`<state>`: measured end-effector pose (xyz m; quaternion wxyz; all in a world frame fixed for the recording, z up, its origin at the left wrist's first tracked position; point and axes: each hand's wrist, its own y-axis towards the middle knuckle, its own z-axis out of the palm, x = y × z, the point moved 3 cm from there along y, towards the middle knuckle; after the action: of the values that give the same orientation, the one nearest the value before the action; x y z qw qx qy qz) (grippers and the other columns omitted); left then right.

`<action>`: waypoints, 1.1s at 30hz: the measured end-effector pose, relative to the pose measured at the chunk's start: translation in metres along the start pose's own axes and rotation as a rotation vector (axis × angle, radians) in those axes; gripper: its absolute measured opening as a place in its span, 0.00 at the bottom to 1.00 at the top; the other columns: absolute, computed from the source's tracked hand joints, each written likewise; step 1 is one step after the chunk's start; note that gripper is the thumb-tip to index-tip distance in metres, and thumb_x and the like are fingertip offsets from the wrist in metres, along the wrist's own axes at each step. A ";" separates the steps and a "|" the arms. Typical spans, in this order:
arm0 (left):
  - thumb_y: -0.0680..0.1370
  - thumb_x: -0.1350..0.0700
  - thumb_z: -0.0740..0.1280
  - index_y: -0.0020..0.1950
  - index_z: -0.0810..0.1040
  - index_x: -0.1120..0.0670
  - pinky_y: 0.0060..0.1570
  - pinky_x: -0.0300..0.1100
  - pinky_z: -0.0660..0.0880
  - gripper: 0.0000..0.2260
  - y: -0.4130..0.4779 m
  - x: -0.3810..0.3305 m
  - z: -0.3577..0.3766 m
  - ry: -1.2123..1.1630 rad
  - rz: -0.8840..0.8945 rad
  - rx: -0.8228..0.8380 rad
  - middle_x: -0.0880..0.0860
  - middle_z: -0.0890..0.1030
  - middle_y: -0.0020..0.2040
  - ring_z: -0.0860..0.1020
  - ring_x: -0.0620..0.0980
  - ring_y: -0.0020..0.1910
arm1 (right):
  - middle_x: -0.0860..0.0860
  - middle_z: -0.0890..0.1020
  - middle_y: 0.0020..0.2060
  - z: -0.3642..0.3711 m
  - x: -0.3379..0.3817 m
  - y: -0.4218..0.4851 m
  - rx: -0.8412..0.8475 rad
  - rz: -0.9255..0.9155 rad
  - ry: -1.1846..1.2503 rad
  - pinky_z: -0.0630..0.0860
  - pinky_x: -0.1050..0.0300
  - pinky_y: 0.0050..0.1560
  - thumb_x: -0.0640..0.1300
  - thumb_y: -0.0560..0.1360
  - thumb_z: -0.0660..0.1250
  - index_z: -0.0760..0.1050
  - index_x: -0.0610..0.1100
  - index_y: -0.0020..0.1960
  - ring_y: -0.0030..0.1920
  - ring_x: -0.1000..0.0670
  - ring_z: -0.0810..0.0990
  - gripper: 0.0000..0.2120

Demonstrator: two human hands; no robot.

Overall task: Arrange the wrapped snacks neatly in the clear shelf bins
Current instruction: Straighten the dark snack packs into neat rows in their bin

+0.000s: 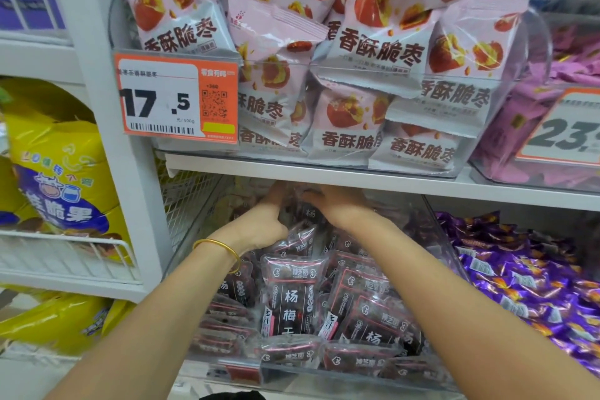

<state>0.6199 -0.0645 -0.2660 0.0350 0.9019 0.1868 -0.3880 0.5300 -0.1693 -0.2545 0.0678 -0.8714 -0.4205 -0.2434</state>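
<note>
Head view: hands (305, 211) under shelf edge (324, 174).

Shelf board (324, 172) hangs low over dark packets (292, 295) heaped in clear bin (444, 237); narrow gap only.

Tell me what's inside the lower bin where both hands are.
The clear bin holds dark packets piled loosely, some upright, some flat. Both hands, left and right, reach its back under the shelf, which hides the fingers and anything there.
</note>
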 end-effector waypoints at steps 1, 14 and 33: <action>0.71 0.68 0.62 0.74 0.51 0.46 0.24 0.39 0.67 0.37 0.001 0.004 0.000 -0.008 -0.009 -0.002 0.59 0.76 0.55 0.71 0.51 0.30 | 0.49 0.77 0.60 0.000 0.003 0.001 0.053 0.007 0.009 0.72 0.53 0.58 0.51 0.79 0.59 0.75 0.47 0.60 0.58 0.44 0.75 0.14; 0.77 0.58 0.64 0.59 0.73 0.58 0.57 0.45 0.73 0.11 -0.008 0.017 -0.006 0.047 -0.094 0.050 0.55 0.78 0.56 0.77 0.52 0.55 | 0.47 0.76 0.62 0.003 -0.014 -0.005 -0.039 -0.002 -0.032 0.73 0.54 0.58 0.46 0.77 0.64 0.68 0.46 0.67 0.60 0.43 0.75 0.19; 0.81 0.57 0.57 0.57 0.77 0.50 0.53 0.39 0.71 0.10 -0.002 0.003 -0.005 0.262 0.111 0.089 0.50 0.79 0.56 0.76 0.49 0.54 | 0.49 0.74 0.44 0.007 0.001 0.005 0.008 -0.047 -0.161 0.69 0.56 0.41 0.48 0.79 0.58 0.68 0.46 0.56 0.42 0.47 0.73 0.08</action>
<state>0.6241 -0.0603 -0.2642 -0.0084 0.9544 0.1223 -0.2721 0.5373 -0.1696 -0.2599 0.0313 -0.8777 -0.4459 -0.1726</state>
